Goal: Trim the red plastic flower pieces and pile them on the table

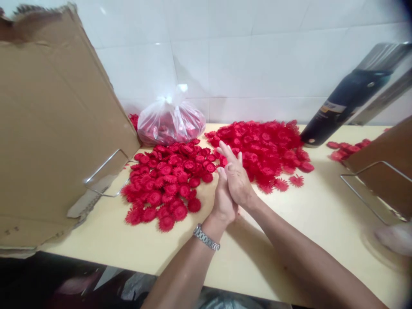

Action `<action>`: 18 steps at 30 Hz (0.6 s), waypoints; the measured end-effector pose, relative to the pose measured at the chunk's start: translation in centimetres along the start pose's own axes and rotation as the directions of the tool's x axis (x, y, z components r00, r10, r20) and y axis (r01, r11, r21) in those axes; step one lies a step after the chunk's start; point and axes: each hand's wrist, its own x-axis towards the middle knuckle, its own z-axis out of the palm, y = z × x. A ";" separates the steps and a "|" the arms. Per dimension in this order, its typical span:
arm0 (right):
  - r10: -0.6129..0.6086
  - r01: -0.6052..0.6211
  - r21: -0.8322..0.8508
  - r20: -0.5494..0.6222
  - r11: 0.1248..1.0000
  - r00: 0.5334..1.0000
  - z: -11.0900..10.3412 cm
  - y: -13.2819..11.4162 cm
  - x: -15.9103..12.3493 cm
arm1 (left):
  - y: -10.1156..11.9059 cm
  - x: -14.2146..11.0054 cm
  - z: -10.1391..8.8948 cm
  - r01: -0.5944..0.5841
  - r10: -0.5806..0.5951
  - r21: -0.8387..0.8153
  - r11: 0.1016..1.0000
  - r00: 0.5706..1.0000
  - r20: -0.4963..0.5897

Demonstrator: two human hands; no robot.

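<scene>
My left hand point(222, 201), with a metal watch point(206, 237) on the wrist, stands on edge over the table point(289, 214), its palm flat against my right hand point(237, 177). My right hand lies over it with its fingers stretched out and slightly spread. Whether anything is pressed between the palms is hidden. The hands sit in the gap between two heaps of red flower-shaped plastic pieces. One heap is to the left point(164, 184) and a larger heap is behind and to the right point(264, 150).
A tied clear bag of red pieces point(170, 122) rests against the tiled wall. A big cardboard sheet on a wire stand point(48, 128) leans at the left, and another point(383, 167) stands at the right. A dark tilted object point(344, 103) and more red pieces point(346, 149) lie at the back right.
</scene>
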 end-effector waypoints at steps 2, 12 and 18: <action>-0.018 0.017 -0.037 -0.029 0.999 0.999 0.1 1.1 -0.5 | 0.1 -0.2 0.2 0.039 -0.039 -0.014 0.999 0.999 -0.011; -0.009 0.006 0.115 0.028 0.993 1.000 0.3 -2.1 -2.2 | 0.4 -0.8 -0.3 0.025 -0.026 -0.032 0.999 0.999 -0.022; -0.010 0.010 -0.052 -0.002 0.999 1.000 -0.4 1.6 -2.1 | 0.5 -0.7 0.5 0.113 -0.108 -0.075 0.991 0.992 0.064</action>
